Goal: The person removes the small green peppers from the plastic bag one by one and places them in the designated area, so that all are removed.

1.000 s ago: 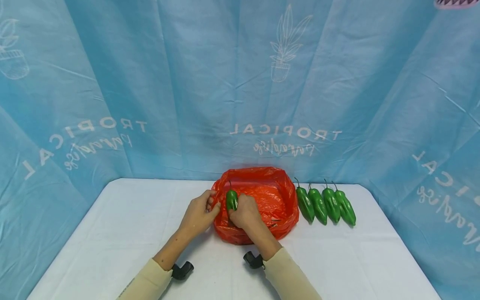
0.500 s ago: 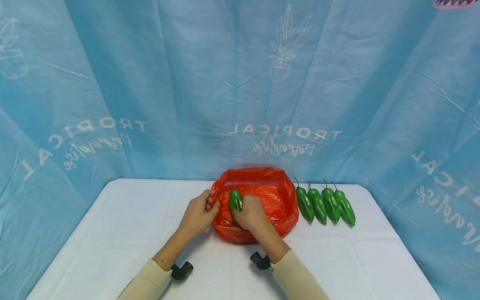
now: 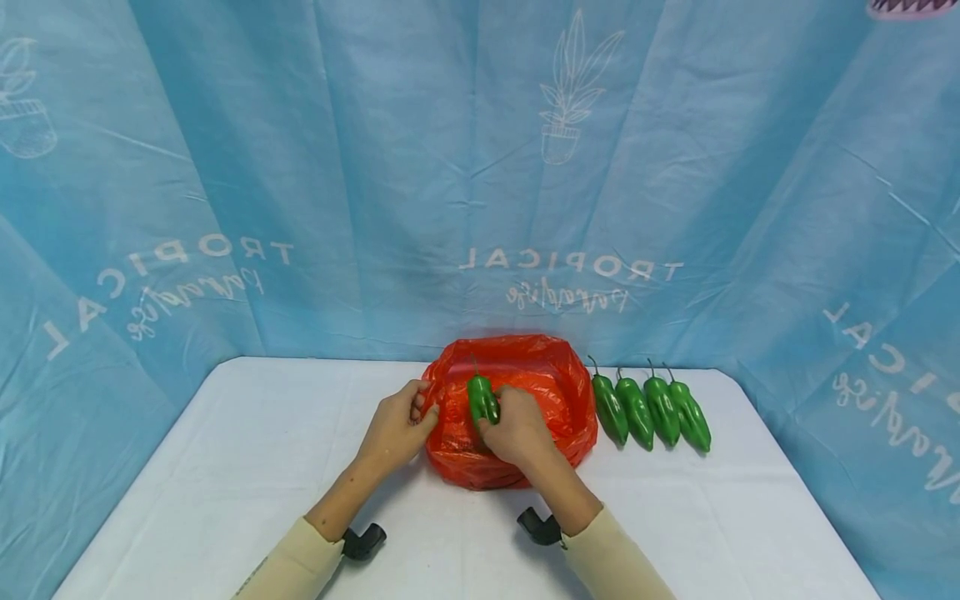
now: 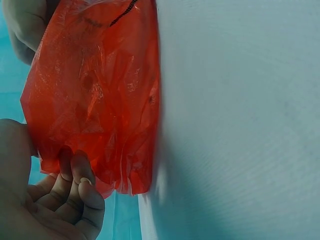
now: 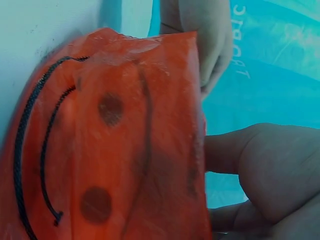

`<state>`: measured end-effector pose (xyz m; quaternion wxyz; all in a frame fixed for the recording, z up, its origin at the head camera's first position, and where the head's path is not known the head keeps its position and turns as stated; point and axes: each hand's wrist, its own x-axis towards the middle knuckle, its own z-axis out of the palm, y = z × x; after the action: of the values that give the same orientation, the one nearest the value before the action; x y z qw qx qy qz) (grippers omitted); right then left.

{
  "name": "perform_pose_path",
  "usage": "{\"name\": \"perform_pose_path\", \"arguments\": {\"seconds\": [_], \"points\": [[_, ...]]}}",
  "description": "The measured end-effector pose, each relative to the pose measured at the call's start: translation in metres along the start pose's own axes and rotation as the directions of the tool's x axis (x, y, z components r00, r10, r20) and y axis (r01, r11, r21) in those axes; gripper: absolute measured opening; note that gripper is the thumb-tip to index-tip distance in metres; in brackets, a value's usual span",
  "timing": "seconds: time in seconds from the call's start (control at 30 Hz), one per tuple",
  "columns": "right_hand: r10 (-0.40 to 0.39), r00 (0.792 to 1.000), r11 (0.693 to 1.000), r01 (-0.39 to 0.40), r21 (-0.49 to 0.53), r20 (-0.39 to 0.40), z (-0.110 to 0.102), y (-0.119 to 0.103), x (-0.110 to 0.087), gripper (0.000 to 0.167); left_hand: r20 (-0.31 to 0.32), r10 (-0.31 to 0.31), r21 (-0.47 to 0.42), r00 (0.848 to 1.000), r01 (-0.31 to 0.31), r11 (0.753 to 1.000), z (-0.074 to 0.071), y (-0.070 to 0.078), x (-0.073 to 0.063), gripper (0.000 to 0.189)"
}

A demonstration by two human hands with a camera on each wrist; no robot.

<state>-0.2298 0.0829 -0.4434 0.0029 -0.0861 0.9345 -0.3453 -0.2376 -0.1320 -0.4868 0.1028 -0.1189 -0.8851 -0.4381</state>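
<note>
My right hand (image 3: 517,423) grips a green chili pepper (image 3: 482,398) inside the mouth of a red plastic bag (image 3: 573,450). The pepper's stem points away from me; its lower end is hidden by the hand and the bag. At the bag's left rim, my left hand (image 3: 397,425) pinches the thin plastic. The left wrist view has that hand's curled fingers (image 4: 80,200) at the bag's edge. Through the right wrist view, the bag wall covers the pepper and the tips of my right hand (image 5: 280,170).
Several green peppers (image 3: 648,408) lie side by side on the white table (image 3: 262,450), just right of the bag. Black cords (image 5: 22,130) run along the bag's near side. A blue printed curtain (image 3: 405,208) hangs behind the table and at both sides.
My right hand has shifted to the right with the pepper, across the bag's opening. The left hand and the row of peppers have stayed in place.
</note>
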Motion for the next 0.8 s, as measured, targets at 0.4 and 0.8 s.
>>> {"name": "perform_pose_path", "arguments": {"seconds": [0.4, 0.8], "points": [[-0.025, 0.999, 0.998, 0.027, 0.055, -0.047, -0.016, 0.005, -0.008, 0.049, 0.004, 0.0, -0.006, 1.0, 0.0, 1.0, 0.001, -0.001, 0.0, 0.032], [-0.036, 0.992, 0.995, 0.047, 0.09, -0.123, -0.031, 0.011, -0.005, 0.055, 0.009, 0.007, -0.002, 1.0, -0.007, 1.0, 0.001, -0.002, 0.0, 0.03]]}}
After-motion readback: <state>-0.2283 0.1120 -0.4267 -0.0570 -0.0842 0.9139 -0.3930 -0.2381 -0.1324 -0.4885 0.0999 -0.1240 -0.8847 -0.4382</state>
